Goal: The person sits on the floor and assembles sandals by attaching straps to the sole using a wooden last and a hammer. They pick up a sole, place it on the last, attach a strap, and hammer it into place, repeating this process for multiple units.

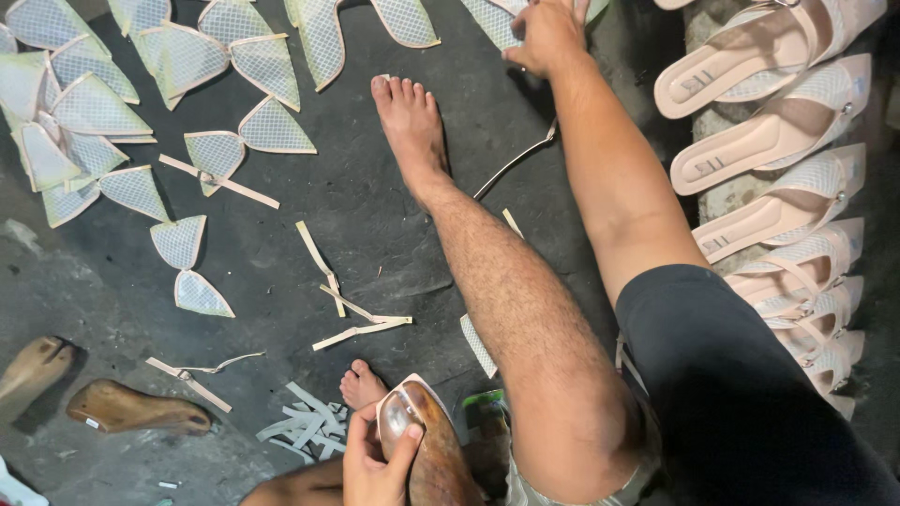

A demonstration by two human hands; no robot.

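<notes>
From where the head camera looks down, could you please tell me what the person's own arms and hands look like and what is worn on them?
Both hands are bare: no gloves, rings or watch show. The right arm is uncovered up to a dark short sleeve, and the right hand is ungloved. Of the left side only the left hand and a little bare forearm show; no sleeve is visible there.

Dim, flat light over a dark grey concrete floor (281, 253), with no hard shadows.
A small glare spot sits on the glossy brown wooden shoe last (433, 450). The pale mesh cut-out pieces (94, 108) look slightly overexposed; the outstretched right hand (548, 36) is softly blurred.
</notes>
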